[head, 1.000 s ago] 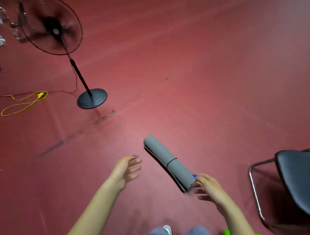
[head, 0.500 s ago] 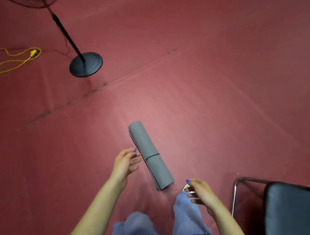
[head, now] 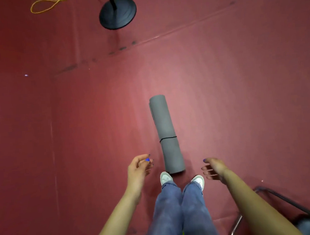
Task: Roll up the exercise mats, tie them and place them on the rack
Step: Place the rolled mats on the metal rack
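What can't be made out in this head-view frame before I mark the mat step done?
- Rack: nowhere in the head view, so placement can't be checked.
- Strap on the rolled grey mat: its knot isn't visible, only a thin dark line.
- Fan: only its base and lower pole show; the top edge cuts off the rest.
- Chair: mostly cut off by the bottom-right corner.
- Yellow cable: runs off the top edge.

Head view: you look steeply down from standing height at the floor [head: 240, 93].
Nearness: your shoes [head: 165, 178] show low in the centre.
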### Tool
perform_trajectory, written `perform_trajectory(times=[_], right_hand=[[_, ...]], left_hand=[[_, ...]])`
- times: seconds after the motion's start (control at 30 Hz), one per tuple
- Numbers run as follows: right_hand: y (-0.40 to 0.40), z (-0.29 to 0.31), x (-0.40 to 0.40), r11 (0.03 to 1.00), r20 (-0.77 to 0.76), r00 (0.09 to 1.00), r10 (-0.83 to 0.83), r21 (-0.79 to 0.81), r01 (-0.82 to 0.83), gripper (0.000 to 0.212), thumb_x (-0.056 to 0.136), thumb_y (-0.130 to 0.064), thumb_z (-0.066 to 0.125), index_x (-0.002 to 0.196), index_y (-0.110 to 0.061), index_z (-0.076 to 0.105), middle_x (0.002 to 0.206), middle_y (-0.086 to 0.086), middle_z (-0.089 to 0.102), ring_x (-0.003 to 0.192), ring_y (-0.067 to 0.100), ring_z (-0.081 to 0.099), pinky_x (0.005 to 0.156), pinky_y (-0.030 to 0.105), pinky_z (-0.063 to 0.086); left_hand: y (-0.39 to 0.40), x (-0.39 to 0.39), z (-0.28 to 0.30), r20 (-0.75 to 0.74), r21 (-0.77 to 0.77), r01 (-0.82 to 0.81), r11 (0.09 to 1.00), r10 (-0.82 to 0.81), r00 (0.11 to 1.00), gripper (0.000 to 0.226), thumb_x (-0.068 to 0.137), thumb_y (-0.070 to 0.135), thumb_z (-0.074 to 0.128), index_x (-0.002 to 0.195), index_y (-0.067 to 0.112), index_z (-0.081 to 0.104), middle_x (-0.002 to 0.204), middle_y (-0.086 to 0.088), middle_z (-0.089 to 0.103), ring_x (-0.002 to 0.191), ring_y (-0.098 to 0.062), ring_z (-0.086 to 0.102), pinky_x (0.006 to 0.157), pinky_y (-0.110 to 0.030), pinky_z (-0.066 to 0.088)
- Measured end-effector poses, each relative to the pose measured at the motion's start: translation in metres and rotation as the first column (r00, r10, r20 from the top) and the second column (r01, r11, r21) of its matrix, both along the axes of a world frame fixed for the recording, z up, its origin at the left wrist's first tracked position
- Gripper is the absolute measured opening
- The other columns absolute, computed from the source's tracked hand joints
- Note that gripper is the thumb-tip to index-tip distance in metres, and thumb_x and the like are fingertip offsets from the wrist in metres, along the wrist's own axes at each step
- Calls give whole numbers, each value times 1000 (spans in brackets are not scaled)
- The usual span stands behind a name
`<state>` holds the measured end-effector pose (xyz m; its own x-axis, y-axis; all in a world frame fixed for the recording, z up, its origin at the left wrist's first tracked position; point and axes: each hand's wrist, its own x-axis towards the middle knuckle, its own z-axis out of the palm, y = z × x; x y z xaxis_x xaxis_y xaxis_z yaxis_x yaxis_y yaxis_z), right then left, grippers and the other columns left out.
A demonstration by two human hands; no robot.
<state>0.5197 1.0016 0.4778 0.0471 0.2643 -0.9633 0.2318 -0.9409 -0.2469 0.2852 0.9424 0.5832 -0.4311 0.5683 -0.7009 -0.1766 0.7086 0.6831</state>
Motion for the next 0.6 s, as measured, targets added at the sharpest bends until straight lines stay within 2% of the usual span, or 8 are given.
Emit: perform_trajectory(times=[0.13, 0.3, 0.4, 0.43, 0.5, 0.57, 0.6], right_hand=[[-11, -81, 2, 987, 47, 993, -105, -117, 110, 11, 93, -19, 52, 89, -9, 57, 70, 7, 57, 56, 19, 50, 54, 25, 41], [-29, -193, -11, 921, 9, 958, -287, -272, 278, 22, 93, -18, 50, 73, -14, 56, 69, 6, 52, 58, 17, 42, 57, 24, 36], [-44, -269, -18, 853, 87, 914, -396, -333, 401, 21, 94, -23, 49, 75, -17, 55, 69, 3, 55, 60, 15, 44, 61, 26, 35], [-49, -294, -20, 818, 113, 886, -449, -346, 459, 20, 95, -25, 49, 76, -18, 53, 70, 2, 55, 61, 15, 43, 65, 27, 36], [-62, -342, -29, 734, 183, 817, -547, -363, 573, 21, 94, -31, 47, 77, -19, 49, 74, 2, 51, 63, 16, 42, 84, 32, 40], [-74, -381, -53, 584, 217, 684, -696, -383, 716, 21, 93, -33, 47, 79, -17, 48, 79, 3, 47, 68, 21, 43, 83, 32, 38], [-80, -400, -67, 527, 204, 635, -745, -404, 748, 21, 91, -36, 48, 88, -16, 52, 88, 4, 49, 79, 23, 48, 85, 33, 38]], left_hand=[[9, 12, -90, 87, -99, 8, 995, 1, 996, 17, 93, -6, 49, 96, 6, 60, 81, -11, 66, 55, -4, 62, 53, -13, 48], [15, 8, -218, 113, -211, 7, 977, 18, 993, 19, 92, -6, 50, 93, 9, 61, 77, -5, 66, 66, -17, 59, 53, -13, 46], [20, -5, -295, 117, -253, 136, 958, -109, 987, 21, 92, -5, 52, 91, 13, 61, 75, 2, 65, 64, -7, 60, 54, -9, 45], [24, -10, -319, 115, -248, 173, 953, -149, 982, 21, 91, -6, 52, 92, 13, 62, 75, 3, 65, 62, -2, 61, 55, -8, 45], [36, -21, -362, 94, -229, 210, 951, -193, 977, 22, 91, -5, 52, 92, 16, 61, 80, 0, 65, 65, -5, 60, 57, -8, 45], [49, -32, -395, 64, -214, 189, 958, -179, 982, 23, 92, -2, 52, 90, 20, 59, 84, -2, 65, 70, -8, 58, 57, -9, 46], [54, -38, -411, 60, -204, 168, 964, -159, 985, 22, 93, 0, 52, 90, 21, 59, 84, -2, 65, 70, -7, 58, 58, -10, 46]])
